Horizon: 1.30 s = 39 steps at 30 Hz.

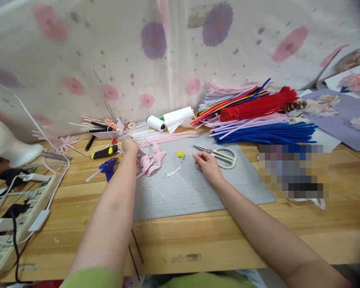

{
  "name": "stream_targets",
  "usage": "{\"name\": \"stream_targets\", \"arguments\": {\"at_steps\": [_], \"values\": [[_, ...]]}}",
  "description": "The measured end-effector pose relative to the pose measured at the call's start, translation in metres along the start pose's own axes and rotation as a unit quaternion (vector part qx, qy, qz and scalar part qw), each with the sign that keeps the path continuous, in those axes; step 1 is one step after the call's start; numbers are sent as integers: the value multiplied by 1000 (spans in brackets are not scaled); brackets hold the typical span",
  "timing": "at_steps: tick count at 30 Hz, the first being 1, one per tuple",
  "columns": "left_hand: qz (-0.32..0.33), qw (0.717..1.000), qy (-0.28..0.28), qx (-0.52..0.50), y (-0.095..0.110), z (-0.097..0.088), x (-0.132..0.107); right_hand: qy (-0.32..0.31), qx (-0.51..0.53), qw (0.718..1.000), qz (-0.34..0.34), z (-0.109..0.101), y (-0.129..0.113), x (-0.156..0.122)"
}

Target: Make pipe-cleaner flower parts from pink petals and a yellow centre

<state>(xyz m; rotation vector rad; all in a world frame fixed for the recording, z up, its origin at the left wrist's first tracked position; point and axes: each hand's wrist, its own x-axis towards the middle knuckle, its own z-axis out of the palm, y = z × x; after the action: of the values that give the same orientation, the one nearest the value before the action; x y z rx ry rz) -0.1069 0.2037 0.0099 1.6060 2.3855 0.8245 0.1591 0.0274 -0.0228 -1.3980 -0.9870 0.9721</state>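
Observation:
My left hand [130,145] reaches forward past the pink fuzzy flower pieces [151,160], beside a small holder [108,132] of sticks and tools. Its fingers face away from me, so I cannot see what they hold, if anything. Over the grey cutting mat [174,200], my right hand [207,163] has thumb and fingertips pinched together; anything between them is too small to make out. Scissors [225,157] with pale handles lie just behind that hand. Between the hands rest a small yellow-green piece [180,154] and a little white strip bundle [174,171].
A blue glue gun [109,168] and a yellow-black cutter [104,152] lie left of the mat. Bundles of red [259,105] and blue pipe cleaners [267,133] are piled behind. White rolls [177,117] stand near the curtain. A power strip [27,224] with cables runs along the left.

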Motion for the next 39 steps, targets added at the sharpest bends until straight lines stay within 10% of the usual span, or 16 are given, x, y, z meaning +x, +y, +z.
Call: {"name": "stream_targets", "arguments": {"at_steps": [18, 27, 33, 39], "values": [[51, 991, 3, 122, -5, 2, 5, -6, -11, 1000, -7, 1, 2, 1], [37, 993, 51, -98, 2, -26, -55, -6, -24, 1000, -12, 1, 3, 1], [-28, 942, 1, -333, -16, -23, -100, -10, -17, 1000, -7, -1, 4, -1], [9, 953, 39, -300, -22, -18, -88, -7, -29, 1000, -9, 0, 4, -2]]}}
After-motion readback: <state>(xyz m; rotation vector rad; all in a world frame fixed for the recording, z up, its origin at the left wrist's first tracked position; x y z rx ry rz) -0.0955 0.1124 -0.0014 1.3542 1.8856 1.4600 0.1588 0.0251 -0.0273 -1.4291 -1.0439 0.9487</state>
